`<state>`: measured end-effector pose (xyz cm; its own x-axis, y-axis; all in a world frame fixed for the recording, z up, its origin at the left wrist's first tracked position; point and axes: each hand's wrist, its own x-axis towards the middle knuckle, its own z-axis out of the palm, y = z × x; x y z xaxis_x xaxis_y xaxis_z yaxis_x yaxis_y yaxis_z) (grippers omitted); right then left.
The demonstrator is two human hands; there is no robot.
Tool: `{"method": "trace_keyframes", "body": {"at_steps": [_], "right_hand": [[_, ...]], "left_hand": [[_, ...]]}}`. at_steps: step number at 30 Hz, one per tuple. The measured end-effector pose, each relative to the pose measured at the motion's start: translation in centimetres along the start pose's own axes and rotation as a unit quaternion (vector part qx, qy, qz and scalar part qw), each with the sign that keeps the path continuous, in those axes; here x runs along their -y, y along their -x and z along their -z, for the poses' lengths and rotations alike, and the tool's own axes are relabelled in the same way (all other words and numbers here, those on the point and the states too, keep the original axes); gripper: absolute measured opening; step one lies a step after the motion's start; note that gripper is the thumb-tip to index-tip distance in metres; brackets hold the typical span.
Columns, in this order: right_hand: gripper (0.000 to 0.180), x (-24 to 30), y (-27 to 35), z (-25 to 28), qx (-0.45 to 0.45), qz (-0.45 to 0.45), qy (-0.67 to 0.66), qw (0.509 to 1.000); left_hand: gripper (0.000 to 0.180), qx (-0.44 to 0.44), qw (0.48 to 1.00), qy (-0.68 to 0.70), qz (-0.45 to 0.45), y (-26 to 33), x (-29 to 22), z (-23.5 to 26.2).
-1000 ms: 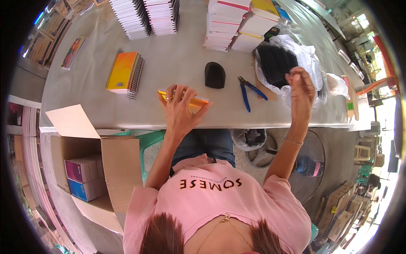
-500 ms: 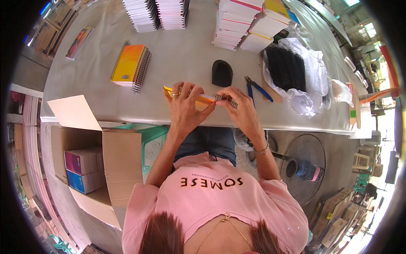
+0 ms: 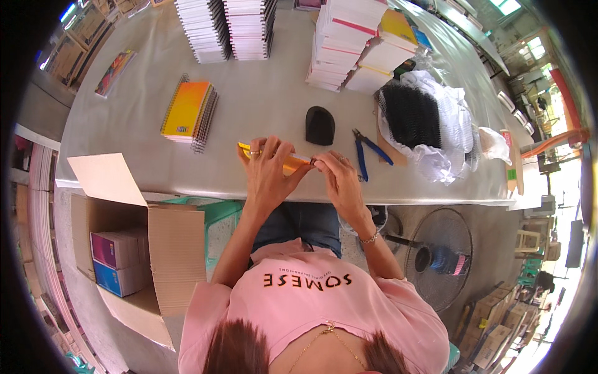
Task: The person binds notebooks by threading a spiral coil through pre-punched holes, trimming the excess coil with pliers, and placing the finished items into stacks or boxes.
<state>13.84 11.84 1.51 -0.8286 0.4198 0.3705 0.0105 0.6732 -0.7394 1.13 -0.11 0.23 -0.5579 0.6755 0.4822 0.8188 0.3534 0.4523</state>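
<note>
Over the table's near edge, my left hand (image 3: 268,171) grips a thin notebook (image 3: 293,164) with a yellow and orange cover, held nearly edge-on. My right hand (image 3: 342,184) has its fingertips pinched together at the notebook's right end, on a dark wire coil (image 3: 314,161) that mostly hides behind them. Beyond my right hand lie cutting pliers (image 3: 372,149) with blue handles, their legs spread. Next to them is a black rounded pad (image 3: 320,126). To the left sits a small stack of spiral notebooks (image 3: 189,106) with yellow-orange covers.
Tall stacks of notebooks (image 3: 208,31) and unbound pages (image 3: 342,47) stand at the back. Black wire coils (image 3: 411,115) lie on white crumpled wrapping (image 3: 458,112) at right. An open carton (image 3: 177,262) is at lower left, a fan (image 3: 436,258) at lower right.
My right hand has turned and drawn in against the notebook's end; the coil that showed beneath its fingers is now mostly hidden. The whole view has shifted slightly.
</note>
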Motion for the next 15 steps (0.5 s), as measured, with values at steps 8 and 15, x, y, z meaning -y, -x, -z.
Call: {"method": "trace_keyframes", "body": {"at_steps": [8, 15], "right_hand": [[0.013, 0.5, -0.8, 0.1, 0.007, -0.012, 0.072, 0.997], [0.012, 0.5, -1.4, -0.2, -0.003, 0.004, 0.105, 0.994]], "left_hand": [[0.031, 0.037, 0.999, 0.017, -0.011, -0.4, 0.5, 0.9], [0.042, -0.019, 0.991, 0.124, 0.043, -0.2, 1.1, 1.2]]}}
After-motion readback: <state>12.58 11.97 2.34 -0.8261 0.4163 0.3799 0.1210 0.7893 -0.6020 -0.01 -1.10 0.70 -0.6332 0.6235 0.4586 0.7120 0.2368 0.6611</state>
